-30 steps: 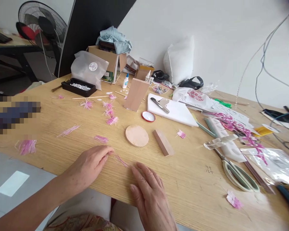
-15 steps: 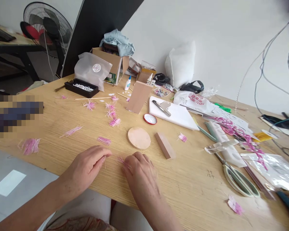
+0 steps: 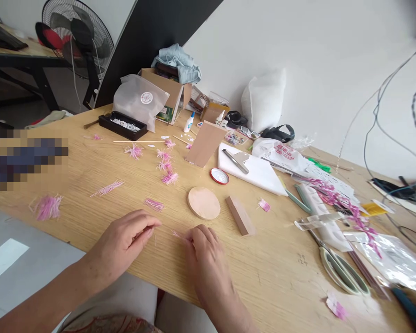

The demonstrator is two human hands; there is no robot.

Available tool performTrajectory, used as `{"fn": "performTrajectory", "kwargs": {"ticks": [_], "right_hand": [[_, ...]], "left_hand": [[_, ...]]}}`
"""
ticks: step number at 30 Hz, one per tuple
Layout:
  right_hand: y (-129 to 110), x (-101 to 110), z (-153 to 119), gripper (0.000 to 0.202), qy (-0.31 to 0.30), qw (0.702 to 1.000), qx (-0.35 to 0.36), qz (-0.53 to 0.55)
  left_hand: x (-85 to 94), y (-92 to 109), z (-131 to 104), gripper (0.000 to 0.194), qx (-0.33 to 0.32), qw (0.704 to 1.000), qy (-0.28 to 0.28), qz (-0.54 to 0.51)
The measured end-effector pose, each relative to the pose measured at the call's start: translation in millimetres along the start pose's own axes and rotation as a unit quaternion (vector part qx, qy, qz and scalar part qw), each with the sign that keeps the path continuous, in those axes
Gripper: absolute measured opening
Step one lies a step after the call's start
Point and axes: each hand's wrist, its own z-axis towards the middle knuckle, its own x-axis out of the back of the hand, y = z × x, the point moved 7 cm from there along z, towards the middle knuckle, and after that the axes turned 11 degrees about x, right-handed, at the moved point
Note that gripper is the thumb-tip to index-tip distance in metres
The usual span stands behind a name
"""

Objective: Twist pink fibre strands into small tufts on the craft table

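1. Pink strands [image 3: 177,234]: located just inside the table's near edge, between the two hands. Their free ends project from the right hand toward the left, probably to leave them accessible.
2. Right hand [image 3: 208,259]: fingers curled, thumb and fingertips grasping the strands. The side of the hand appears low over the tabletop [image 3: 277,259], which would steady the grip.
3. Left hand [image 3: 125,240]: thumb and forefinger pinched together on what appears to be a fine fibre [image 3: 155,238]. The precision pinch suits so thin an item; the remaining fingers are folded, likely for support.
4. Loose bundle [image 3: 154,205]: flat, just beyond the left hand, within easy reach. A second bundle [image 3: 107,187] lies further toward the left edge.
5. Wooden disc [image 3: 204,203] and wooden block [image 3: 240,216]: side by side beyond the right hand, outside the space between the hands.
6. Fluffed tufts [image 3: 164,164]: grouped further from the near edge, presumably to avoid crushing. A fuller tuft [image 3: 48,207] lies by the near-left edge.
7. Scissors [image 3: 343,270]: toward the right side, handles facing the near edge, an orientation convenient for pickup.
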Motion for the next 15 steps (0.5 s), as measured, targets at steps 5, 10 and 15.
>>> {"fn": "performTrajectory", "kwargs": {"ticks": [5, 10, 15], "right_hand": [[10.3, 7.6, -4.7, 0.020, 0.085, 0.925, -0.087, 0.361], [10.9, -5.9, -7.9, 0.024, 0.147, 0.806, -0.113, 0.563], [11.3, -16.2, -10.6, 0.019, 0.139, 0.782, -0.127, 0.594]], "left_hand": [[-14.8, -1.3, 0.7, 0.018, 0.093, 0.984, -0.063, -0.137], [-37.5, 20.9, 8.4, 0.022, 0.095, 0.963, -0.097, -0.232], [-48.9, 32.0, 17.3, 0.016, 0.100, 0.951, -0.095, -0.277]]}}
